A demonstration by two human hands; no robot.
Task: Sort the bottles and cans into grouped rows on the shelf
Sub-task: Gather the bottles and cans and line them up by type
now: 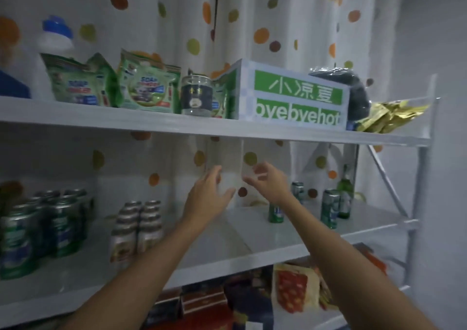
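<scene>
Dim shelf (252,231): right forearm (328,246) covers top of green can (276,215).

The left hand (207,198) and right hand (267,180) hover empty over the middle of the shelf (240,236); cans (38,228) crowd its left end, a bottle (345,193) its right.

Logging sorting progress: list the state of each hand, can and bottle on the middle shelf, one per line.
Left hand: open, holding nothing.
Right hand: open, holding nothing.
Dark green cans at left: upright, grouped together.
Pale silver-topped containers: upright, in two rows.
Three loose green cans at right: upright, spaced apart.
Green glass bottle: upright, beside the rightmost can.
</scene>
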